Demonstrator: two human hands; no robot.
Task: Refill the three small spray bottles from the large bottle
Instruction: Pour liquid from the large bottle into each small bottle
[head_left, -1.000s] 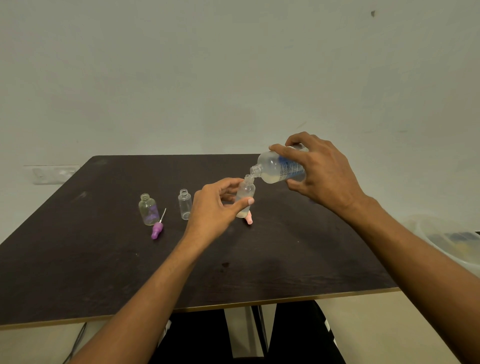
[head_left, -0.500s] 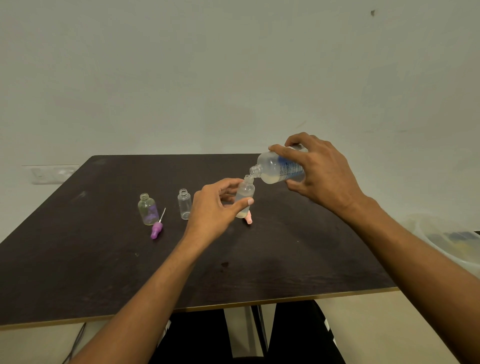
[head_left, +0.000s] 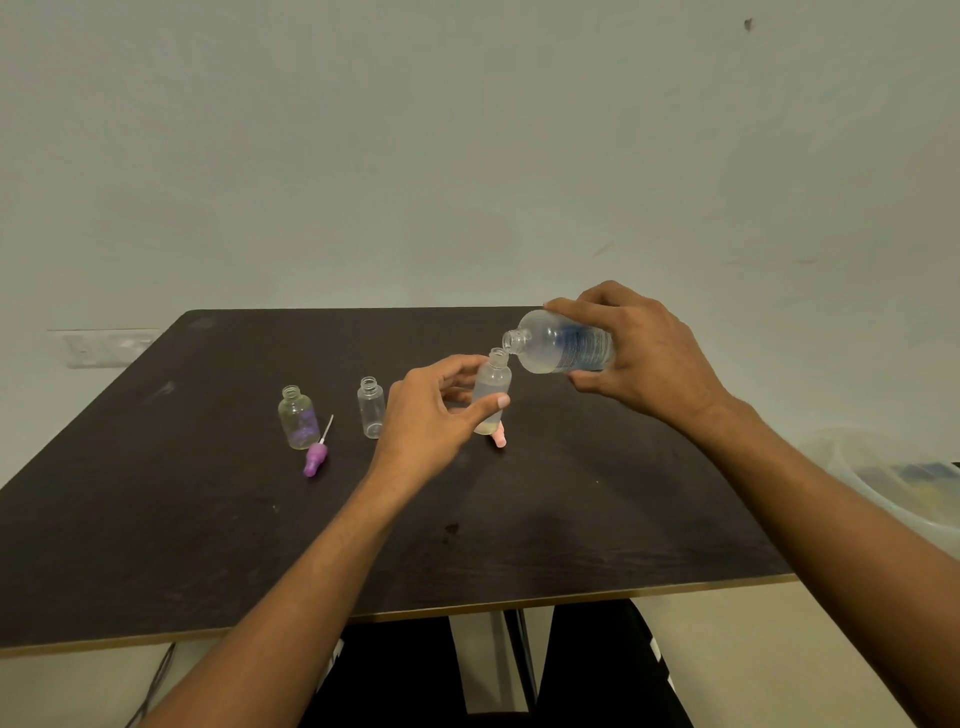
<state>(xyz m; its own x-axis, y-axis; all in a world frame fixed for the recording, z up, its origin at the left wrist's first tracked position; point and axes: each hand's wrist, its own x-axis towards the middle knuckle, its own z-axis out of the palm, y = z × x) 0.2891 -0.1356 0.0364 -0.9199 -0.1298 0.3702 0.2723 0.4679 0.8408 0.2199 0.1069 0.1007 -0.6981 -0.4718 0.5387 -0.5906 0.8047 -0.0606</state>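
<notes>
Hardly anything has moved over the last second: the pour pose is the same, though the large bottle (head_left: 563, 348) seems to lie a touch more level than before. No stream shows between the two mouths, so I judge the pour is slow or tapering, and this small spray bottle (head_left: 491, 395) is close to done.

The right hand (head_left: 649, 358) grips the large bottle around its body, fingers over the top and thumb beneath. Its long axis runs nearly horizontal, and its open mouth points left, just above and beside the small bottle's neck.

The left hand (head_left: 431, 415) pinches that small bottle between thumb and fingers above the table (head_left: 208, 545). It stands almost upright, mouth up, leaning slightly toward the large one. A pink spray cap (head_left: 500, 440) lies on the table just below it.

Further left stand two uncapped small bottles. The clear bottle (head_left: 371, 408) looks empty. The purple-labelled bottle (head_left: 297, 418) has a yellowish tint, with a purple spray cap (head_left: 316, 454) lying beside it.
</notes>
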